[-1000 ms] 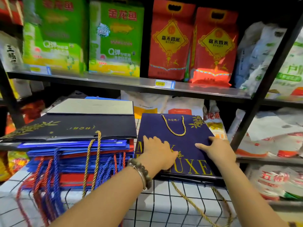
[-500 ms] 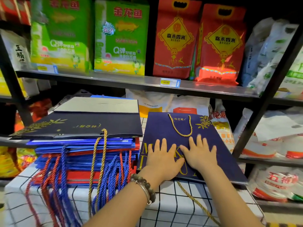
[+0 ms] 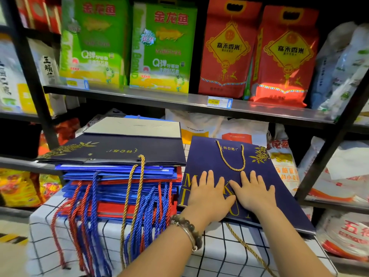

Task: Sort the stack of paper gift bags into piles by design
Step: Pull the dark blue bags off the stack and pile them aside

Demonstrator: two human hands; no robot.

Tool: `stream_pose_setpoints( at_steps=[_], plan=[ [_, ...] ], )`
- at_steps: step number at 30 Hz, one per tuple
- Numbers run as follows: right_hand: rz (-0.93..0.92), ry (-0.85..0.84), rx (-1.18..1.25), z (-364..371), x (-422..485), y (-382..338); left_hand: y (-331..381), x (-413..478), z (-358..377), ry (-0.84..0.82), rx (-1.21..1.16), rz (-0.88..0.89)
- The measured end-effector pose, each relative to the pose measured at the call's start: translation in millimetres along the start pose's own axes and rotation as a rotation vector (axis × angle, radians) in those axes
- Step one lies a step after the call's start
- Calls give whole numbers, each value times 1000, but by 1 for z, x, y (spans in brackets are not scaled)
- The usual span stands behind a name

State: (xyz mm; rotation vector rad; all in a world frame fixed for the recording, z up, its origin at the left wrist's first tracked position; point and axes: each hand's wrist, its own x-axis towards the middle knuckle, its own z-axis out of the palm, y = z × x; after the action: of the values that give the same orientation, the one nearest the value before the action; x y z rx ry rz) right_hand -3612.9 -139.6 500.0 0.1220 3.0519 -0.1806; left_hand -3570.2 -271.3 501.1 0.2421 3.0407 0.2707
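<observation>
A navy gift bag [image 3: 223, 156] with gold lettering and a gold cord handle lies flat on the right of the checked tablecloth [image 3: 223, 248]. My left hand [image 3: 209, 194] and my right hand [image 3: 253, 192] press flat on it side by side, fingers straight. To the left stands a tall stack of flat bags [image 3: 119, 180] in blue and red, with cords hanging over the front. A navy bag with gold print [image 3: 119, 151] tops that stack, and a grey bag [image 3: 135, 127] lies on it.
A metal shelf [image 3: 179, 100] runs just above and behind the table, with green and red rice packs on it. A black shelf post [image 3: 327, 156] stands close to the right. Sacks fill the lower shelves on both sides.
My right hand has slid from the navy bag's right edge to its middle, beside my left hand. Both hands now lie flat with fingers spread. The view has shifted slightly.
</observation>
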Motion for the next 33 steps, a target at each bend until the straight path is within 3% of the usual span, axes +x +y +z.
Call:
stream_pose_setpoints(
  at_steps=[3, 6, 11, 13, 15, 17, 19, 21, 24, 27, 30, 33],
  plan=[
    [1, 0, 16, -2, 0, 1, 3, -12, -6, -14, -17, 23],
    [10, -2, 39, -1, 0, 4, 9, -50, -25, 15, -221, 99],
    [8, 39, 91, -3, 1, 4, -18, -105, -78, 491, -427, 207],
    [-2, 99, 147, -5, -2, 4, -52, -112, -99, 665, -446, 126],
    [-32, 210, 262, -8, -12, 3, -97, -115, -115, 758, -398, -77],
    [-82, 363, 412, -14, -25, 1, -144, -115, -118, 721, -229, -322],
    [-143, 493, 512, -22, -41, -7, -173, -117, -106, 569, -30, -462],
    [-250, 567, 601, -32, -60, -28, -181, -117, -87, 488, 46, -483],
    [-511, 616, 631, -45, -91, -79, -175, -117, -70, 541, 67, -486],
    [-672, 545, 403, -54, -118, -128, -164, -119, -71, 507, 179, -503],
    [-640, 452, 123, -52, -128, -159, -154, -124, -71, 478, 233, -501],
    [-560, 364, 161, -45, -131, -168, -151, -128, -69, 475, 236, -468]
  ],
)
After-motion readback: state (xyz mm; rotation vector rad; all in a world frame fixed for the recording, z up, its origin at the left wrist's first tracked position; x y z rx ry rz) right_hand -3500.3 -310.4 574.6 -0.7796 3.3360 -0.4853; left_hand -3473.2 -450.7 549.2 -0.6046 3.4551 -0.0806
